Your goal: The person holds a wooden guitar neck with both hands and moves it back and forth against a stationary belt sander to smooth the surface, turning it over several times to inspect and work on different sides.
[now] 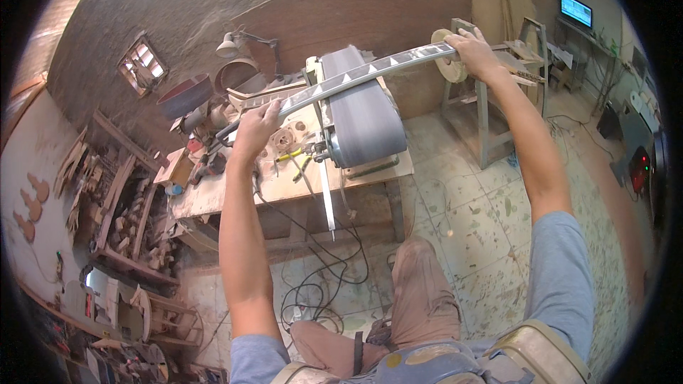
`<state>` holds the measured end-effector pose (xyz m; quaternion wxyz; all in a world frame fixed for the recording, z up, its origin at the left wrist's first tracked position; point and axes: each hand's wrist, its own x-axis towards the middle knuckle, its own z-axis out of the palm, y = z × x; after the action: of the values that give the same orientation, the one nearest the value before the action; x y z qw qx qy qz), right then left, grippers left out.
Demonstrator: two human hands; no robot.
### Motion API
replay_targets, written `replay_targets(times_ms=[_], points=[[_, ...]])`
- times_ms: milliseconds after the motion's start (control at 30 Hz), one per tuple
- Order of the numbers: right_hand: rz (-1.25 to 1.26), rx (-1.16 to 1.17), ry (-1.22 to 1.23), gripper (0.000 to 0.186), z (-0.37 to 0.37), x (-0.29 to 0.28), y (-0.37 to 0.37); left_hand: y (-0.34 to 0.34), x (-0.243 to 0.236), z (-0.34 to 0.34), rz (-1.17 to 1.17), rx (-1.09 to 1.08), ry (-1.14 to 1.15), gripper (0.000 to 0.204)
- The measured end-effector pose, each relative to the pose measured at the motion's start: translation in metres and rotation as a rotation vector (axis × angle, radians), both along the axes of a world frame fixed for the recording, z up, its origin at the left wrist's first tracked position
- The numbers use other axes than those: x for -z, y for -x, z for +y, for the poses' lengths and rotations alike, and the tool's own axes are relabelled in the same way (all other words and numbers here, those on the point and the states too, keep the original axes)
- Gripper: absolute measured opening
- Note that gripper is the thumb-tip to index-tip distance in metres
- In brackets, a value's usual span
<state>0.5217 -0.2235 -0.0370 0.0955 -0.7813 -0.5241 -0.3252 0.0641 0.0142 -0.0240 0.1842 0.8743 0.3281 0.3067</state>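
Note:
A long guitar neck (388, 66) with pale pointed inlays along its dark fingerboard lies across the belt sander (368, 126), slanting up to the right. Its fingerboard side faces up, and its underside touches or hovers just over the grey belt; I cannot tell which. My left hand (254, 129) is closed around the neck's left end, over the workbench. Around the right end, beyond the sander, is my right hand (475, 55), also closed, with some fingers out of sight behind the neck.
The wooden workbench (284, 188) carries yellow-handled pliers (302, 167), a drill (208, 168) and a desk lamp (228, 46). Black cables (327, 291) coil on the tiled floor by my feet. To the right stands a frame (484, 124) with a round disc (449, 67); wood scraps fill a rack at left.

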Motion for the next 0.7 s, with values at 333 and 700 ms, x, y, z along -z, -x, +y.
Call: replay_targets(times_ms=[333, 700], points=[[-0.124, -0.051, 0.084, 0.041, 0.025, -0.010, 0.062, 0.076, 0.006, 0.049, -0.076, 0.050, 0.147, 0.044], [-0.133, -0.205, 0.080, 0.062, 0.044, -0.005, 0.105, 0.127, -0.009, 0.058, -0.060, -0.010, 0.257, 0.040]])
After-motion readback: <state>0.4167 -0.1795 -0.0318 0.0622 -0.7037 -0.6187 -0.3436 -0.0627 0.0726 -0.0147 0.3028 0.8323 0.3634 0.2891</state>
